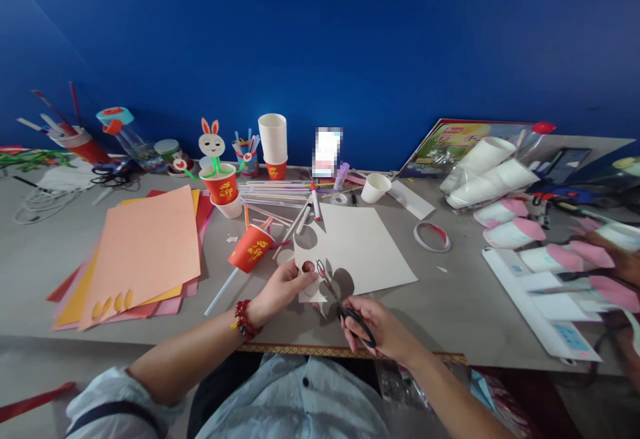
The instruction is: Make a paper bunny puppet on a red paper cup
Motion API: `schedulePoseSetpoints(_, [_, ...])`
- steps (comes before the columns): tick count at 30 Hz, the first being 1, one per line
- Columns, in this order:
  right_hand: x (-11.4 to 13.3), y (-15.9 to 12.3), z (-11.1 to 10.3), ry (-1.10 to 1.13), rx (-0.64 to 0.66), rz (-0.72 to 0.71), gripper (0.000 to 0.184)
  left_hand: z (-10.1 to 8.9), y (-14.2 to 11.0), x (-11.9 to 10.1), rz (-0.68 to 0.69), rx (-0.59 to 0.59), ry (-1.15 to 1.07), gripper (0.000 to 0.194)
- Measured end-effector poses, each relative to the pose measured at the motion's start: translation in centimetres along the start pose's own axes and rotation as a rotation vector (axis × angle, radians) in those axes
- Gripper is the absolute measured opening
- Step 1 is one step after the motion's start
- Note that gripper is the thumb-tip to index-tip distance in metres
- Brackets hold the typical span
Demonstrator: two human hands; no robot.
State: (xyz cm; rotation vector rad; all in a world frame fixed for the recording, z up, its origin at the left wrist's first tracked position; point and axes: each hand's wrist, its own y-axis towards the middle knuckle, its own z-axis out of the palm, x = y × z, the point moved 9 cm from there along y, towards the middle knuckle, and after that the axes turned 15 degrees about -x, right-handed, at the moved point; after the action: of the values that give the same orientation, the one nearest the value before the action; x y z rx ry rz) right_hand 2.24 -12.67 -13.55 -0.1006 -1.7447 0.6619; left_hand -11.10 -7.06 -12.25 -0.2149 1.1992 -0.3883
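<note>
My left hand (285, 287) pinches a piece of white paper (306, 250) that has round cut-outs along its edges. In my right hand (373, 326) is a pair of scissors (334, 292) with black handles, fingers through the loops. The blades point up and left, close to the paper's right side; whether they touch it I cannot tell. A larger white sheet (370, 242) lies flat just beyond, with a curved notch and shadow near the scissors. Left of my left hand, a red paper cup (251, 248) with straws lies tilted on the table.
Coloured paper sheets (150, 246) are stacked at left. A rabbit-faced cup figure (220, 182), straws (280, 192), a stack of white cups (273, 138) and a tape roll (432, 237) stand or lie around. Another person's hand (617, 259) is at far right, by pink-and-white cups (515, 232).
</note>
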Motion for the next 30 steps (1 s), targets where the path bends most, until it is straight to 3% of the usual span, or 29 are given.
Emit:
schedulePoseSetpoints(13, [0.69,0.04,0.24,0.015,-0.052,0.033,0.034,-0.26,-0.01,-0.88,0.070,-0.042,0.119,0.045])
schedulePoseSetpoints(30, [0.50,0.48,0.03,0.089,-0.067,0.001,0.049,-0.48,0.24,-0.83,0.104,-0.038,0.155,0.044])
